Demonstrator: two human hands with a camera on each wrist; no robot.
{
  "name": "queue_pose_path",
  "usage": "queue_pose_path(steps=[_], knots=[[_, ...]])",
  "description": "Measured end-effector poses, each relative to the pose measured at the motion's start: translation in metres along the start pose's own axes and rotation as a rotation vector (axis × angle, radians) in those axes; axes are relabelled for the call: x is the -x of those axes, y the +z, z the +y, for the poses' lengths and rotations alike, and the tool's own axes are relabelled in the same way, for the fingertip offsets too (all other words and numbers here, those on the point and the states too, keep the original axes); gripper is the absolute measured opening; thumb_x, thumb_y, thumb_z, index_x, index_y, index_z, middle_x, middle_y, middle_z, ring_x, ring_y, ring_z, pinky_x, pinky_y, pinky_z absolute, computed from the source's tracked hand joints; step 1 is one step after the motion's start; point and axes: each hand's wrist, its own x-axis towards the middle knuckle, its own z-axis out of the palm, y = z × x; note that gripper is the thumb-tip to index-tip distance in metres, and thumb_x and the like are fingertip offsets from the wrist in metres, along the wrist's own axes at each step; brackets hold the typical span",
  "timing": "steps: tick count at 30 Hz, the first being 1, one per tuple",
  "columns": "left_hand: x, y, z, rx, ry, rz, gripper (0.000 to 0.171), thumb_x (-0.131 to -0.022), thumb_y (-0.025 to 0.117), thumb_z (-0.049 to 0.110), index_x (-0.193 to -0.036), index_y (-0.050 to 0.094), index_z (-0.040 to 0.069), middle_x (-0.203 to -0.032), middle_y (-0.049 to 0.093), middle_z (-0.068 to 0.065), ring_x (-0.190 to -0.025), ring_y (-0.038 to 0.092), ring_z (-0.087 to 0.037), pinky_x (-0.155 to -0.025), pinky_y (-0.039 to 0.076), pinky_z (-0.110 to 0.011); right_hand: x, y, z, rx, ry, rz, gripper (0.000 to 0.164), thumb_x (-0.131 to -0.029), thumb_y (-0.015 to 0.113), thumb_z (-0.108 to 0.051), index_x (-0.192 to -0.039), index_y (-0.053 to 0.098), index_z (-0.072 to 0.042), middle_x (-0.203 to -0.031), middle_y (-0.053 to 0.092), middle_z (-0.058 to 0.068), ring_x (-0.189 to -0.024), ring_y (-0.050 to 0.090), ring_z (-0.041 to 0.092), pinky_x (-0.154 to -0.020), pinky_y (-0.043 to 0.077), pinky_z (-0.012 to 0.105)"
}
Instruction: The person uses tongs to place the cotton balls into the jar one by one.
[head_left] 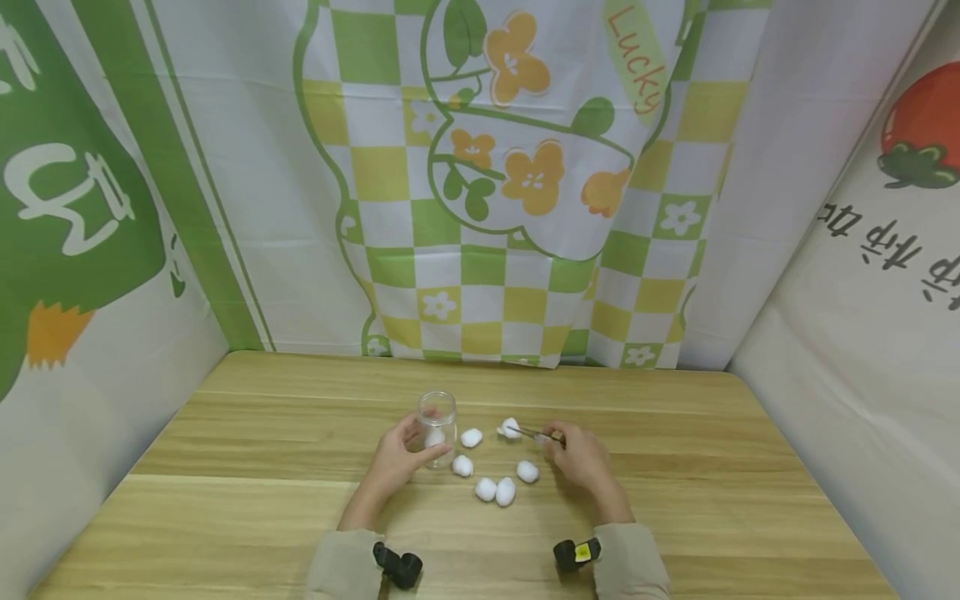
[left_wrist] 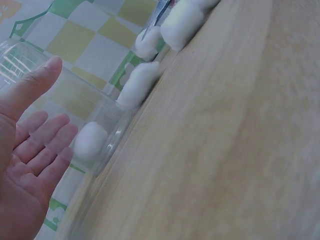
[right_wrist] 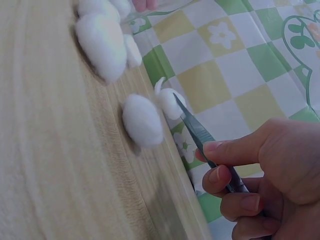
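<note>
My left hand [head_left: 393,460] holds an upright clear jar [head_left: 437,410], thumb on the near side and fingers behind it. One white cotton ball [left_wrist: 91,142] lies at the bottom inside the jar. With thumb and fingers, my right hand [head_left: 581,456] grips metal tweezers [right_wrist: 199,134], which point left. At the tweezer tips is a cotton ball [right_wrist: 171,104] with a loose wisp sticking out. Several more cotton balls lie between the hands, among them one [head_left: 471,437] just right of the jar and one [head_left: 528,472] nearest the right hand.
Two cotton balls [head_left: 496,491] sit side by side toward the front of the wooden table [head_left: 270,467]. A checked cloth curtain [head_left: 480,275] hangs along the table's back edge, with printed cloth walls at both sides.
</note>
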Motion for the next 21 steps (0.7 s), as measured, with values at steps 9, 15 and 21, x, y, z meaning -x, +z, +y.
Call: queue_pose_path(steps=[9, 15, 21], knots=[[-0.0002, 0.0, -0.0005, 0.0, -0.005, 0.001, 0.06, -0.08, 0.078, 0.019, -0.134, 0.053, 0.013, -0.141, 0.056, -0.015, -0.135, 0.049, -0.034, -0.116, 0.039, -0.049, 0.0007, -0.0024, -0.0031, -0.004, -0.006, 0.017, 0.016, -0.094, 0.058, -0.015, -0.108, 0.067, -0.016, -0.075, 0.062, 0.002, -0.058, 0.047, 0.013, -0.048, 0.033, 0.023], [0.0003, -0.0001, -0.0004, -0.007, -0.015, 0.003, 0.06, -0.08, 0.078, 0.02, -0.134, 0.053, 0.013, -0.142, 0.054, -0.017, -0.134, 0.049, -0.037, -0.115, 0.039, -0.051, 0.0016, -0.0037, -0.0061, -0.006, -0.009, 0.026, 0.017, -0.094, 0.059, -0.016, -0.109, 0.067, -0.017, -0.078, 0.067, 0.003, -0.058, 0.048, 0.013, -0.048, 0.033, 0.023], [0.0002, 0.0, -0.0003, -0.013, -0.009, 0.003, 0.06, -0.08, 0.078, 0.02, -0.134, 0.052, 0.013, -0.142, 0.054, -0.016, -0.136, 0.048, -0.036, -0.116, 0.038, -0.05, 0.0016, -0.0044, -0.0086, 0.001, -0.014, 0.041, 0.017, -0.094, 0.059, -0.017, -0.11, 0.067, -0.016, -0.074, 0.064, 0.002, -0.056, 0.046, 0.013, -0.048, 0.032, 0.023]])
